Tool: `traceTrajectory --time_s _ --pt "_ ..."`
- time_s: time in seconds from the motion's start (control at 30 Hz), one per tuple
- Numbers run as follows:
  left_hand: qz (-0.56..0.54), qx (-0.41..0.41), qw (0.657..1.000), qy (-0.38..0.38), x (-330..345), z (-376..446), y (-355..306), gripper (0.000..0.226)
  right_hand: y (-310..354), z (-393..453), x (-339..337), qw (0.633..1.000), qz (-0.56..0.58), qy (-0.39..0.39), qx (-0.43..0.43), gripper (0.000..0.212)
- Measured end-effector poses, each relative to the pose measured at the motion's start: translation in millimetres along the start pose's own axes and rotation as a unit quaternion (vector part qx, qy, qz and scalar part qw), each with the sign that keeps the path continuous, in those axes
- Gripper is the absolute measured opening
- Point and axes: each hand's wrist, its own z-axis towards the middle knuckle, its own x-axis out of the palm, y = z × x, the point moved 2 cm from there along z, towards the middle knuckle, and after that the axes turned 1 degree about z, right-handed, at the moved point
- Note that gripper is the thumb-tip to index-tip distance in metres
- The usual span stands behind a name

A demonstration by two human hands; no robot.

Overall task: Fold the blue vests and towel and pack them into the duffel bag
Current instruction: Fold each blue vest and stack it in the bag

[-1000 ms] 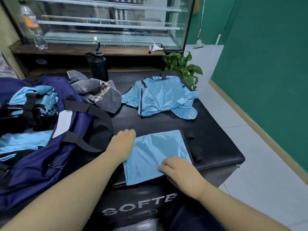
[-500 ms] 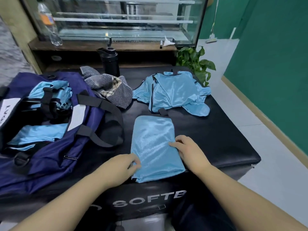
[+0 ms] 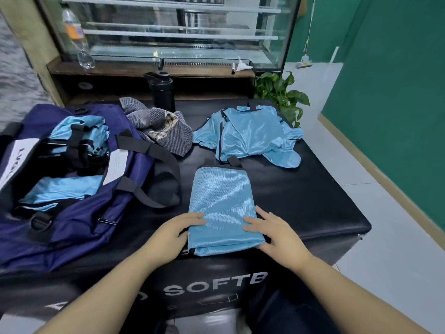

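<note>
- Folded blue vest [image 3: 222,208] lies flat on the black padded worktop [image 3: 313,201], near its front edge, long side running away from the person; black trim shows at its far end.
- Left hand [image 3: 174,231] sits at the vest's near left edge, fingers laid over the top of the cloth, thumb low by the edge (whether it tucks under the fold, cannot tell). No closed grip seen.
- Right hand [image 3: 272,231] rests on the vest's near right part, fingers straight and spread, flat on the fabric; grip apart, nothing clamped.
- Unfolded blue vests [image 3: 250,138] lie in a loose heap at the far right of the worktop, just beyond the folded one.
- Grey striped towel [image 3: 161,127] is crumpled at the far middle, between the heap and the bag.
- Navy duffel bag [image 3: 72,213] stands unzipped on the left, blue fabric already inside, black straps draped over its mouth.
- Black flask [image 3: 161,91] stands behind the towel; clear plastic bottle [image 3: 77,39] on the wooden shelf by the glass case; green plant [image 3: 279,92] at the far right corner.
</note>
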Motion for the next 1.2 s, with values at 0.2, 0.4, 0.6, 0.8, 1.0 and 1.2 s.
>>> traceTrajectory --time_s 0.2,0.4,0.6,0.8,1.0,1.2 --pt "-0.010 -0.015 0.999 0.032 -4 3 -4 0.068 36 9 -5 0.988 0.108 -0.072 0.079 0.037" --pt "0.000 -0.025 0.999 -0.021 -7 -16 -18 0.031 54 6 -4 0.974 0.149 -0.078 0.155 0.016" --pt "-0.059 -0.083 0.993 -0.058 -3 -44 -39 0.016 68 1 -5 0.963 0.160 -0.110 0.186 0.023" --pt "-0.030 -0.151 0.984 -0.092 2 -39 -47 0.027 69 8 6 0.948 0.132 -0.110 0.268 0.033" --pt "0.025 -0.212 0.973 -0.082 2 -16 -55 0.032 61 22 9 0.944 0.038 -0.088 0.316 0.036" --pt "0.076 -0.280 0.953 -0.083 5 9 -46 0.028 50 41 8 0.938 -0.034 -0.006 0.345 0.036"
